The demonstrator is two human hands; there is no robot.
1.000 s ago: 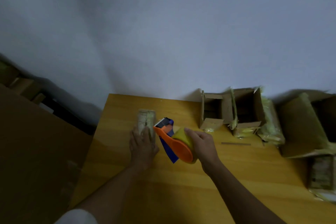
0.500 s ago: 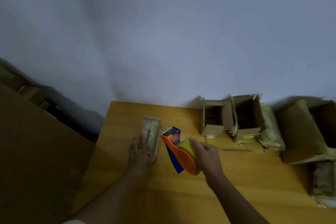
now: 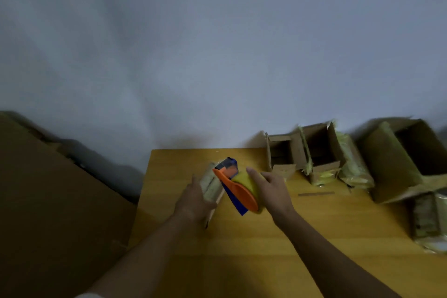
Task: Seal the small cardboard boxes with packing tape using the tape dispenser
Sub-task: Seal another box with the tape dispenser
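Since a second ago my left hand has gone from lying flat over the near end of the small box to gripping its left side; the box now looks tipped up off the bench, near end raised, though the blur makes that hard to confirm. The dispenser has stayed just right of the box.

Left to right now:
- Big sheet of cardboard leaning at the bench's left edge.
- Left hand: fingers curled round the box, index finger pointing forward along it.
- Tape dispenser: orange and blue, yellow roll, held above the bench, nose touching or just off the box's far top edge.
- Right hand: wrapped over the roll side of the dispenser, thumb on top.
- Thin strip lying on the bench.
- Open boxes along the wall, flaps up, with tape scraps.
- Larger open box at far right, a taped one in front of it.
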